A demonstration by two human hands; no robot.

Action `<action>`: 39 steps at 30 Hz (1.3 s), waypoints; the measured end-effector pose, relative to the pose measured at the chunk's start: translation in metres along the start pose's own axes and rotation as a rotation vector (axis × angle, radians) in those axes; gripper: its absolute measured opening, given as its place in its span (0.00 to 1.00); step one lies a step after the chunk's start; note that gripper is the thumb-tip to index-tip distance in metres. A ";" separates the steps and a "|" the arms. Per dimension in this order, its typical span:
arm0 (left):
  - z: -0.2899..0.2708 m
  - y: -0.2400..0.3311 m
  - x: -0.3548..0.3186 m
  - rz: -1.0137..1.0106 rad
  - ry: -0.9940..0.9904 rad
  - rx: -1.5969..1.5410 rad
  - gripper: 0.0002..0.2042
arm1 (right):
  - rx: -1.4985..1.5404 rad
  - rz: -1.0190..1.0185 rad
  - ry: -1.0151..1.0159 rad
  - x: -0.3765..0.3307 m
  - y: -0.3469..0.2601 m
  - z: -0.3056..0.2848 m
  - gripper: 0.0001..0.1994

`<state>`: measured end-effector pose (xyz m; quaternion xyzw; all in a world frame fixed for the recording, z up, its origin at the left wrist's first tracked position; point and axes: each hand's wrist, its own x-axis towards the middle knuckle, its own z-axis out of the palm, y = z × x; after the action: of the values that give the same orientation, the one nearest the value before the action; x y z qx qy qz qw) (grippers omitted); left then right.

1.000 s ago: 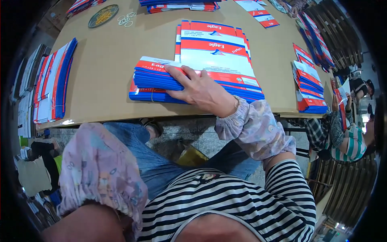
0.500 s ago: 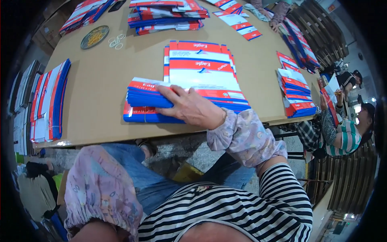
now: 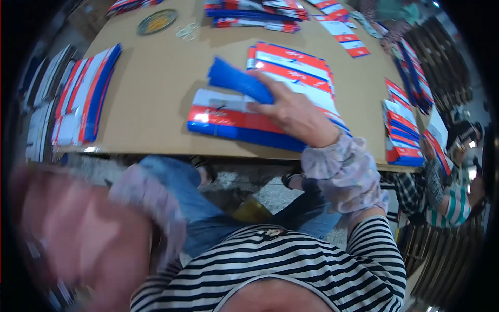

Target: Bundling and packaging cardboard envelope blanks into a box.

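My right hand (image 3: 291,112) grips a blue bundle of flat packets (image 3: 239,83) and lifts its left end off a stack of red, white and blue packets (image 3: 234,119) lying near the front edge of the cardboard-covered table (image 3: 156,88). A second stack of the same packets (image 3: 296,70) lies just behind the hand. My left hand (image 3: 73,234) is raised close to the camera at the lower left, heavily blurred, so its fingers are unreadable; nothing is seen in it.
More packet stacks lie at the table's left edge (image 3: 86,93), far edge (image 3: 254,13) and right side (image 3: 403,130). A round tin lid (image 3: 156,21) sits at the back left. Another person in a striped green top (image 3: 452,192) sits at the right.
My right hand, which lay flat on the front stack, has now closed on a blue bundle and tipped it up. My left arm has swung up toward the camera and blurred.
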<state>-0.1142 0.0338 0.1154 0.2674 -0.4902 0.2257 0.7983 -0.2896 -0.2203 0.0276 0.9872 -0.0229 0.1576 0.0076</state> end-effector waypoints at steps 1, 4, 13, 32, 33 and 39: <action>-0.004 -0.029 -0.021 0.006 -0.012 0.039 0.29 | 0.003 -0.002 0.034 0.002 0.000 0.000 0.18; -0.010 -0.096 -0.097 -0.517 -0.628 0.477 0.09 | -0.030 0.104 -0.001 -0.010 0.010 -0.002 0.18; -0.007 -0.107 -0.164 -0.681 -0.893 0.795 0.16 | -0.085 0.100 0.004 -0.011 -0.007 0.018 0.17; 0.013 -0.080 -0.203 -0.572 -0.414 0.961 0.06 | -0.179 0.075 -0.204 -0.016 -0.025 0.043 0.19; 0.014 -0.082 -0.203 -0.559 -0.403 0.982 0.06 | -0.190 0.083 -0.210 -0.016 -0.026 0.043 0.19; 0.014 -0.090 -0.205 -0.557 -0.432 0.998 0.07 | -0.213 0.101 -0.220 -0.014 -0.029 0.044 0.18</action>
<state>-0.1530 -0.0632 -0.0831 0.7671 -0.3875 0.1516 0.4882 -0.2882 -0.1921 -0.0193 0.9897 -0.0901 0.0456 0.1019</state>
